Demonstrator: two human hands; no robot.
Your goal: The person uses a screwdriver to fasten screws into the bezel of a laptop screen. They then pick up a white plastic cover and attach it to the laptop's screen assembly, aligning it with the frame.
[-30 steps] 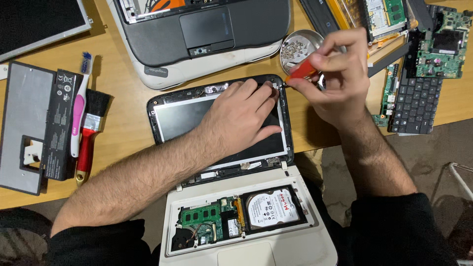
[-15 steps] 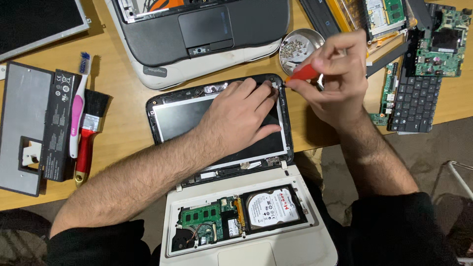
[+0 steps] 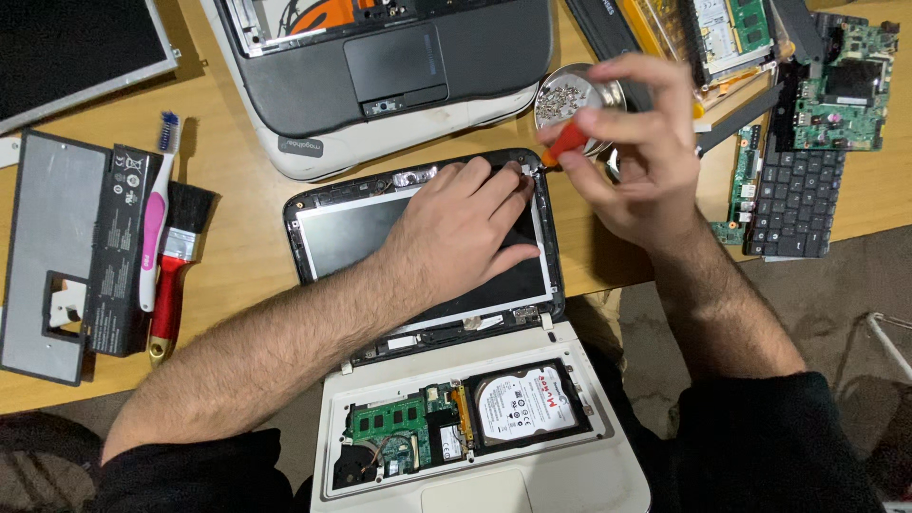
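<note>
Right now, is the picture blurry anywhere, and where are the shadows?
Head view: mostly sharp, even the hard drive in the open white laptop. The left hand darkens the small screen under it, and the right hand with the red screwdriver shades the table. The screw dish glints a little.

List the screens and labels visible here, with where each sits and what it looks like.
Laptop screen: middle of the desk, under the left hand; dark rectangle, black frame.
Loose screen panel: top left corner; dark, grey edge.
Hard drive label: open laptop base, bottom centre; white with red scribble.
Battery label: left edge; black with small white print.
Right hand holds a red screwdriver at the frame's top right corner.
</note>
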